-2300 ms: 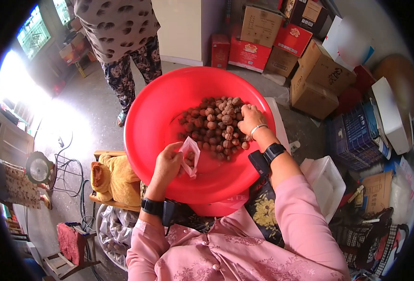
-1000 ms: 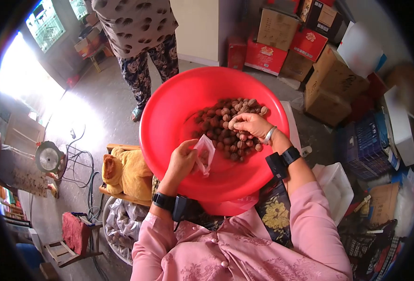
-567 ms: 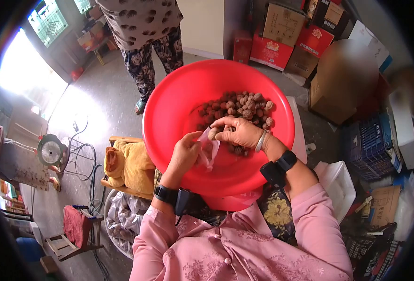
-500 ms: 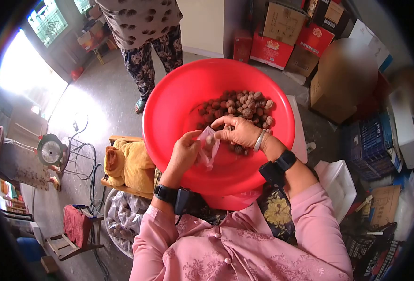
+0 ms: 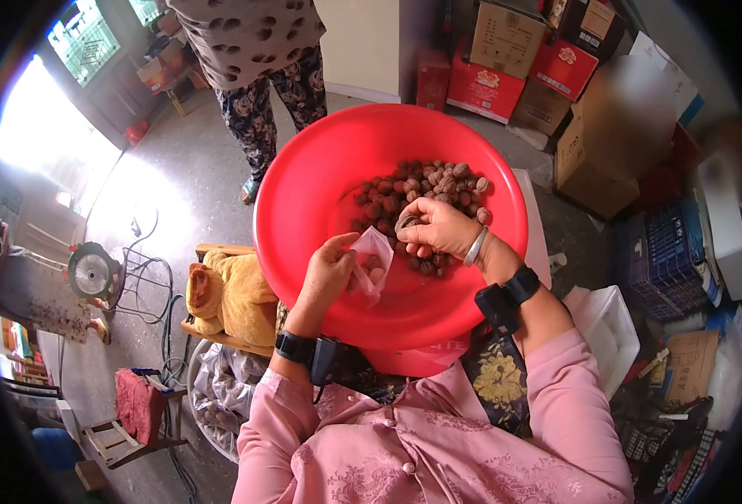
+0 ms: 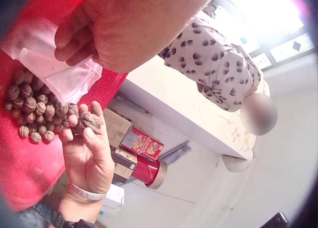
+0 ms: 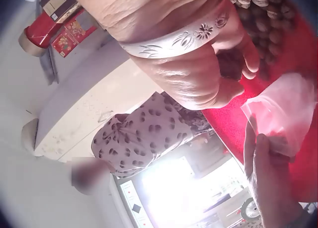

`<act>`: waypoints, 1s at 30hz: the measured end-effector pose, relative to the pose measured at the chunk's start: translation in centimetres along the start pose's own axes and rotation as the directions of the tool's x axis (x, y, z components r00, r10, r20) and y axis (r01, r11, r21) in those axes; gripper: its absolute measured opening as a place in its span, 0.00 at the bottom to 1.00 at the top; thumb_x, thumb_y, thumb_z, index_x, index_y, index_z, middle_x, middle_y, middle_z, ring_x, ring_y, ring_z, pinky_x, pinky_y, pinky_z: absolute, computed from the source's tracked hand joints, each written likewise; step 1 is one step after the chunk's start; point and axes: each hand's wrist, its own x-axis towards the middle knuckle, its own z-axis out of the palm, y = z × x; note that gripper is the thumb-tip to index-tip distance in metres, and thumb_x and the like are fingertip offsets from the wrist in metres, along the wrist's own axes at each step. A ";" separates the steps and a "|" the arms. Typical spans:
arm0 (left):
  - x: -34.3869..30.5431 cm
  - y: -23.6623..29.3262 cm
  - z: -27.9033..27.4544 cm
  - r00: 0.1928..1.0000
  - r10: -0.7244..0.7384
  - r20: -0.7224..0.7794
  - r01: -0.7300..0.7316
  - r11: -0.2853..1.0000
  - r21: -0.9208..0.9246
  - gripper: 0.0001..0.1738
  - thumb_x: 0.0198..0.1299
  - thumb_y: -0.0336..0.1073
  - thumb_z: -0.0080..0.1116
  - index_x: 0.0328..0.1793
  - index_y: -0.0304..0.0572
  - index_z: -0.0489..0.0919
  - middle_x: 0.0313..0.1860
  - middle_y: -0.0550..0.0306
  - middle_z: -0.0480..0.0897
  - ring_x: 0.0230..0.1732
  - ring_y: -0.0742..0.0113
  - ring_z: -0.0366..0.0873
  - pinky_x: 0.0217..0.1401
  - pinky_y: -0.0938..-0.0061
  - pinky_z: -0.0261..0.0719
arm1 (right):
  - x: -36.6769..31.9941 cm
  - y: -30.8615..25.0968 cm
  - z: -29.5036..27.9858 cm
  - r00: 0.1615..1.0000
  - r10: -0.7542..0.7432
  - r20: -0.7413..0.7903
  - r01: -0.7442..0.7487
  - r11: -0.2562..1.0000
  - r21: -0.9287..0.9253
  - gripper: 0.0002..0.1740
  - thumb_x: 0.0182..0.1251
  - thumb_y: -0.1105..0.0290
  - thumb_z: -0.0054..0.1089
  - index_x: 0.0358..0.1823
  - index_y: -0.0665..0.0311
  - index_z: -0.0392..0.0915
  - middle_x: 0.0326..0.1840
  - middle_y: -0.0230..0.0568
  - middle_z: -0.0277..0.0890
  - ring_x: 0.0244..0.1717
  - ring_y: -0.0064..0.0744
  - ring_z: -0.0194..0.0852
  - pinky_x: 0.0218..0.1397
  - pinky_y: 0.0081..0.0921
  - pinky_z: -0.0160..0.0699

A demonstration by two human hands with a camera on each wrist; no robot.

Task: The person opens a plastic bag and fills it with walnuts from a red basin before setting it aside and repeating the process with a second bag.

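My left hand (image 5: 327,273) pinches the edge of a small pinkish clear plastic bag (image 5: 377,252), holding its mouth spread over the basin. A few walnuts show through the bag's side. To its right, my right hand (image 5: 448,228) has its fingers curled round a walnut (image 6: 89,122), seen best in the left wrist view. Below both hands is a wide red plastic basin (image 5: 299,185), with a heap of walnuts (image 5: 445,183) toward its far right. Part of the heap is hidden behind my right hand.
A person (image 5: 253,50) in a patterned top stands beyond the basin. Cartons (image 5: 505,42) are stacked at the back right. A chair with a yellow cushion (image 5: 241,298) and a tub of filled bags (image 5: 220,391) stand at left; a white foam box (image 5: 602,336) is at right.
My right hand carried a walnut from the heap to the bag and let it drop in. It has since drawn back right, holding another walnut. My left hand keeps its grip on the bag.
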 end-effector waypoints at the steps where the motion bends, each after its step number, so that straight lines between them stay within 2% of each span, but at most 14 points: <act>1: 0.1 -0.2 -0.1 1.000 0.009 0.000 -0.009 1.000 0.012 0.21 0.66 0.27 0.46 0.64 0.28 0.69 0.27 0.55 0.81 0.19 0.72 0.77 0.19 0.80 0.72 | 0.0 -0.2 0.1 0.998 -0.056 0.021 0.057 0.997 -0.056 0.19 0.62 0.70 0.65 0.52 0.64 0.72 0.36 0.32 0.76 0.30 0.19 0.74 0.29 0.17 0.74; 6: -0.1 0.1 0.1 1.000 -0.001 0.000 0.001 1.000 -0.008 0.21 0.66 0.27 0.47 0.64 0.30 0.70 0.28 0.55 0.81 0.19 0.73 0.77 0.19 0.81 0.72 | -0.1 -0.4 1.2 0.982 -0.185 0.025 0.187 0.974 -0.130 0.16 0.61 0.67 0.68 0.47 0.64 0.76 0.36 0.31 0.78 0.34 0.18 0.76 0.36 0.19 0.77; 9: 0.0 -0.2 0.1 1.000 0.005 -0.012 -0.006 0.999 -0.035 0.21 0.66 0.27 0.47 0.64 0.31 0.70 0.27 0.55 0.81 0.19 0.73 0.77 0.19 0.80 0.73 | 0.4 0.3 1.4 0.953 -0.298 0.059 0.302 0.906 -0.297 0.16 0.62 0.65 0.68 0.47 0.63 0.78 0.39 0.30 0.79 0.42 0.17 0.74 0.48 0.18 0.76; 10: 0.1 -0.4 0.1 1.000 0.017 -0.016 -0.018 0.999 -0.041 0.21 0.66 0.27 0.47 0.64 0.31 0.70 0.27 0.56 0.80 0.19 0.73 0.77 0.19 0.80 0.73 | 0.3 0.3 1.5 0.907 -0.405 0.117 0.418 0.834 -0.360 0.18 0.63 0.62 0.68 0.49 0.63 0.78 0.39 0.30 0.79 0.40 0.17 0.74 0.44 0.19 0.76; 12: 0.2 -0.5 0.0 1.000 0.015 -0.002 -0.015 1.000 -0.011 0.20 0.65 0.28 0.48 0.64 0.31 0.71 0.27 0.57 0.80 0.21 0.73 0.78 0.21 0.79 0.75 | -0.7 -0.9 1.2 0.989 -0.134 0.060 0.141 0.980 -0.138 0.19 0.63 0.59 0.67 0.50 0.62 0.77 0.37 0.30 0.79 0.35 0.16 0.73 0.36 0.17 0.75; 15: 0.1 -0.4 -0.1 1.000 0.007 0.004 -0.007 1.000 0.022 0.20 0.65 0.29 0.50 0.63 0.32 0.72 0.28 0.58 0.80 0.22 0.72 0.78 0.23 0.79 0.77 | -0.8 -2.5 -1.1 0.974 -0.164 -0.154 0.114 0.951 -0.289 0.17 0.64 0.59 0.66 0.47 0.63 0.77 0.32 0.32 0.78 0.22 0.14 0.70 0.23 0.15 0.71; 18: -0.1 -0.2 0.0 1.000 -0.004 0.000 0.004 1.000 0.016 0.20 0.65 0.29 0.50 0.63 0.32 0.73 0.28 0.58 0.79 0.22 0.72 0.78 0.23 0.79 0.77 | 2.1 2.0 -6.5 0.908 -0.266 -0.325 0.099 0.887 -0.451 0.13 0.55 0.63 0.70 0.33 0.65 0.80 0.29 0.37 0.81 0.28 0.29 0.77 0.33 0.28 0.77; 19: -0.1 -0.1 0.0 1.000 -0.009 -0.006 0.009 1.000 0.008 0.20 0.65 0.29 0.50 0.63 0.32 0.73 0.28 0.58 0.79 0.22 0.73 0.78 0.23 0.79 0.77 | 1.9 2.5 -7.2 0.906 -0.266 -0.328 0.096 0.887 -0.453 0.13 0.55 0.63 0.70 0.33 0.65 0.80 0.29 0.37 0.81 0.28 0.29 0.77 0.33 0.28 0.77; 21: -0.2 0.0 0.0 1.000 0.004 -0.018 -0.003 0.999 0.037 0.20 0.65 0.29 0.50 0.63 0.32 0.73 0.28 0.59 0.79 0.22 0.73 0.78 0.23 0.79 0.77 | 1.4 2.9 -8.0 0.878 -0.349 -0.328 -0.099 0.538 -0.837 0.11 0.53 0.65 0.69 0.32 0.66 0.81 0.33 0.47 0.83 0.33 0.43 0.81 0.39 0.34 0.80; 22: -0.2 0.0 0.0 0.999 0.016 -0.034 -0.013 0.998 0.066 0.20 0.65 0.29 0.50 0.63 0.32 0.73 0.28 0.59 0.79 0.22 0.73 0.78 0.22 0.79 0.77 | 1.2 2.9 -7.9 0.877 -0.349 -0.329 -0.102 0.536 -0.838 0.11 0.53 0.65 0.69 0.32 0.66 0.81 0.33 0.47 0.83 0.33 0.43 0.81 0.39 0.34 0.80; 24: -0.2 0.0 0.0 0.999 0.018 -0.029 -0.016 0.998 0.057 0.21 0.64 0.29 0.50 0.63 0.32 0.73 0.27 0.59 0.79 0.22 0.73 0.78 0.22 0.79 0.76 | 0.9 2.9 -7.8 0.900 -0.171 -0.400 -0.307 0.403 -0.862 0.10 0.53 0.69 0.68 0.35 0.66 0.83 0.39 0.52 0.83 0.43 0.52 0.82 0.46 0.39 0.81; 28: -0.3 0.1 0.0 1.000 -0.003 -0.012 0.003 1.000 0.021 0.21 0.65 0.29 0.50 0.63 0.31 0.72 0.27 0.59 0.78 0.21 0.73 0.77 0.21 0.80 0.75 | 1.9 5.2 -8.8 0.881 0.006 -0.474 -0.473 0.074 -0.878 0.15 0.52 0.67 0.68 0.42 0.62 0.83 0.40 0.51 0.82 0.47 0.49 0.81 0.50 0.39 0.81; 29: -0.3 0.2 0.0 1.000 -0.001 -0.009 0.001 1.000 0.021 0.21 0.65 0.29 0.50 0.63 0.31 0.72 0.27 0.59 0.78 0.21 0.73 0.77 0.21 0.80 0.75 | 2.2 5.4 -8.8 0.862 0.103 -0.497 -0.501 0.018 -0.865 0.24 0.49 0.65 0.72 0.50 0.60 0.82 0.47 0.50 0.82 0.51 0.46 0.81 0.52 0.39 0.81; 30: -0.4 0.2 0.0 1.000 -0.002 -0.006 0.002 1.000 0.028 0.21 0.65 0.29 0.50 0.63 0.31 0.72 0.27 0.59 0.78 0.21 0.73 0.77 0.20 0.80 0.75 | 2.2 5.1 -8.3 0.861 0.103 -0.498 -0.502 0.018 -0.864 0.24 0.49 0.65 0.72 0.50 0.60 0.82 0.47 0.50 0.82 0.51 0.46 0.81 0.52 0.39 0.81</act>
